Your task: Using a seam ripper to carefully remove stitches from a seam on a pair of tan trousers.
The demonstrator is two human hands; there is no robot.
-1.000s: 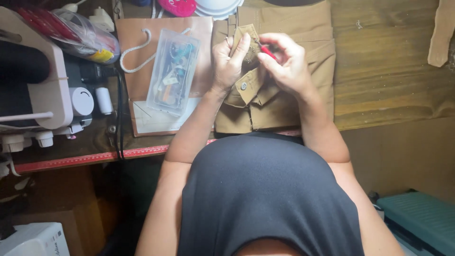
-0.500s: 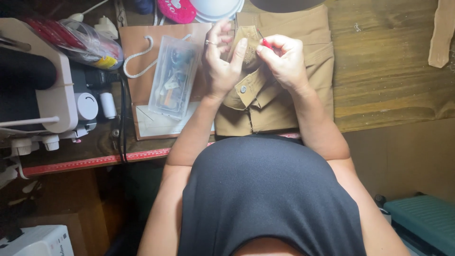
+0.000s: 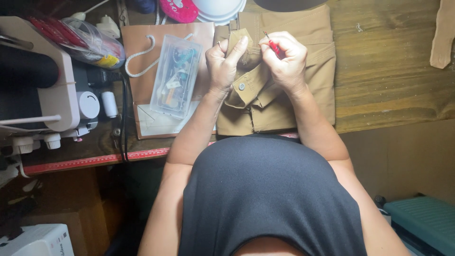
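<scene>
Both hands sit slightly lower than before: left hand [image 3: 226,59] pinches one tan garment [image 3: 279,102] on the wooden table [image 3: 393,71]. Right hand [image 3: 284,59] grips one red-handled tool [image 3: 273,46], probably a seam ripper, beside one clear plastic box [image 3: 175,76]

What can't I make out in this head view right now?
- Tip of the red-handled tool: hidden inside the right hand.
- Stitching on the tan garment: covered by the left hand.
- Contents of the clear plastic box: too small.
- Sewing machine: cut by left edge.
</scene>
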